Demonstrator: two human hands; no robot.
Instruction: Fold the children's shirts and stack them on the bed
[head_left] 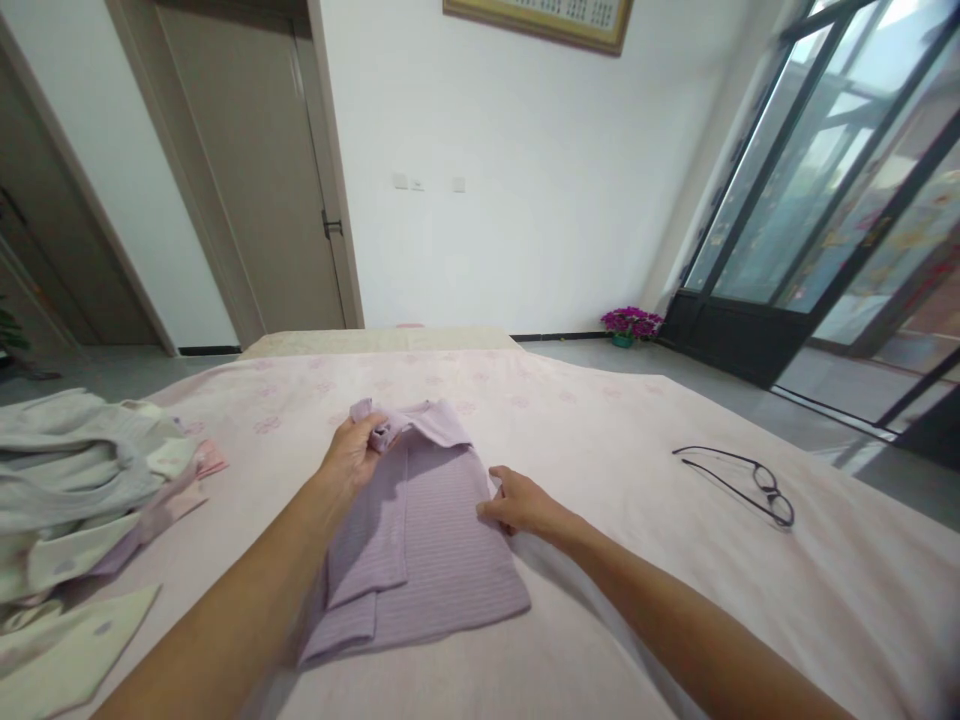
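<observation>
A lilac, finely ribbed garment point(457, 540) lies partly folded on the pink bedspread in front of me, with a flap turned over on its left half. My left hand point(356, 450) is closed on a bunched part of its far left edge and lifts it slightly. The far edge point(439, 425) stands up and curls over. At the garment's right edge is my right hand point(521, 500), its thumb on the cloth and its other fingers curled beside the edge, partly hidden.
The pink bedspread point(600, 450) covers a wide surface. To the left lies a pile of clothes point(75, 480), with a pale yellow cloth piece point(75, 650) nearer me. Black-framed glasses point(765, 485) rest at right. Beyond are a door point(247, 160), purple flowers point(631, 322) and a glass door point(787, 220).
</observation>
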